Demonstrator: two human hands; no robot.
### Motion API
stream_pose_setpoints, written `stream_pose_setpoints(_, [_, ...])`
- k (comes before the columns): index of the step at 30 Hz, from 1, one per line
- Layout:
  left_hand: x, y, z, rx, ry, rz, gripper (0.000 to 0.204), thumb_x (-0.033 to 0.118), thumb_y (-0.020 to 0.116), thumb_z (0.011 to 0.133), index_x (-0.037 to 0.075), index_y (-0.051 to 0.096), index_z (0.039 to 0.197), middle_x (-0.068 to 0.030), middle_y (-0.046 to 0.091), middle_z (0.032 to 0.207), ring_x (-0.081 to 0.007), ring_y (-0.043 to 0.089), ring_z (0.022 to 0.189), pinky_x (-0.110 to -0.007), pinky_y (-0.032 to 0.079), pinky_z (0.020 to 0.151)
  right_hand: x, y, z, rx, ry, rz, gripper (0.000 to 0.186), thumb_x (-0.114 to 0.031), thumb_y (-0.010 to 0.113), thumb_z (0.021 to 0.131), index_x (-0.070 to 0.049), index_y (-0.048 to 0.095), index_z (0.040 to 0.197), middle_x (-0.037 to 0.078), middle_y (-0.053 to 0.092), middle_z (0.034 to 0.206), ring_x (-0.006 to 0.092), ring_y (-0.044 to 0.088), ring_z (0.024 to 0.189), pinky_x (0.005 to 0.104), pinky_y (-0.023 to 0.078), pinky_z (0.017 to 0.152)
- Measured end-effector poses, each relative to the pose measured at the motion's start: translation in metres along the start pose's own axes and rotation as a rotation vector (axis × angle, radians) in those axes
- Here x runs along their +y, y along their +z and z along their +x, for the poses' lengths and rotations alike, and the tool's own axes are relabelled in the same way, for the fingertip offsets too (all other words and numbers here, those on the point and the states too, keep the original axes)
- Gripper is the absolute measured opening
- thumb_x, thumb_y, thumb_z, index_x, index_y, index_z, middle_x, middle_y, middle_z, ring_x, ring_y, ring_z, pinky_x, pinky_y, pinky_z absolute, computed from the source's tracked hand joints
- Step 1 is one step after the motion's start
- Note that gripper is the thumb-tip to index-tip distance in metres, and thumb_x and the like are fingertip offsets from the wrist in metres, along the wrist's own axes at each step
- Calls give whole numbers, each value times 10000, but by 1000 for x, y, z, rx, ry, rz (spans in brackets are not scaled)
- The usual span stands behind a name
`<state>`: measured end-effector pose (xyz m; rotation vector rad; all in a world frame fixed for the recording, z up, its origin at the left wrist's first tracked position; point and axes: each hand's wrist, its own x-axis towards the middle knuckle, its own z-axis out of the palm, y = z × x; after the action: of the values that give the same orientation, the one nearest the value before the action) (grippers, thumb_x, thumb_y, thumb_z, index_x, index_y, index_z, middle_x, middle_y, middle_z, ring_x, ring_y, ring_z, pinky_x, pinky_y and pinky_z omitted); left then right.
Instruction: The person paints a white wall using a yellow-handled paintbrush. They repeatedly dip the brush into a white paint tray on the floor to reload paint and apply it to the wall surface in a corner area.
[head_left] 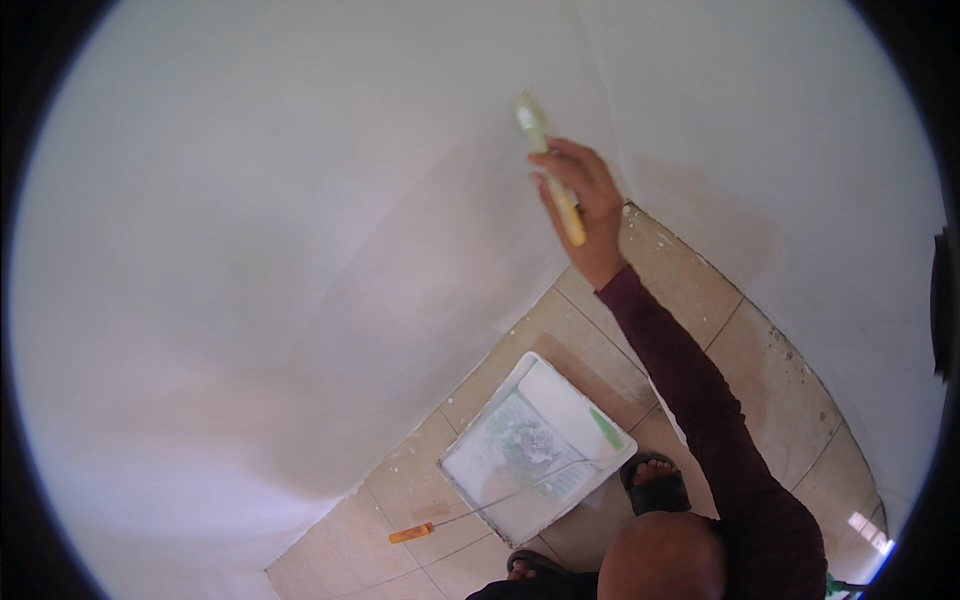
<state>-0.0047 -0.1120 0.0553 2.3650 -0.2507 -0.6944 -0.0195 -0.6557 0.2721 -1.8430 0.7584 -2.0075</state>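
My right hand [588,200] reaches up along the white wall [300,180], its fingers closed around the yellow handle of a paintbrush [569,218]. The brush head points up and away from me, close to the wall near the corner; whether the bristles touch the surface I cannot tell. A maroon sleeve covers my right arm. My left hand is out of the picture.
On the tiled floor [700,275] stands a white paint tray [556,392] streaked with paint. Across it lies a paint roller with an orange handle [412,534] and a green end. Sandaled feet [657,485] are beside the tray. A second wall [760,130] rises at the right.
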Motion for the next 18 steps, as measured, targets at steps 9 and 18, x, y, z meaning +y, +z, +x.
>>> stream_pose_setpoints(9, [-1, -5, -3, 9, 1, 9, 259, 263, 572, 963, 42, 607, 831, -28, 606, 670, -103, 529, 620, -288, 443, 587, -27, -10, -3, -244, 42, 474, 227, 7, 709, 801, -60, 692, 1017, 83, 691, 1019, 200, 657, 942, 307, 528, 824])
stream_pose_setpoints(18, [-3, -4, -6, -8, 5, 8, 257, 262, 574, 962, 42, 607, 834, -29, 608, 675, -104, 531, 625, -288, 444, 591, 56, -46, 66, -17, 436, 356, 174, -125, 679, 876, -60, 688, 1037, -22, 676, 911, 39, 576, 772, 202, 467, 685])
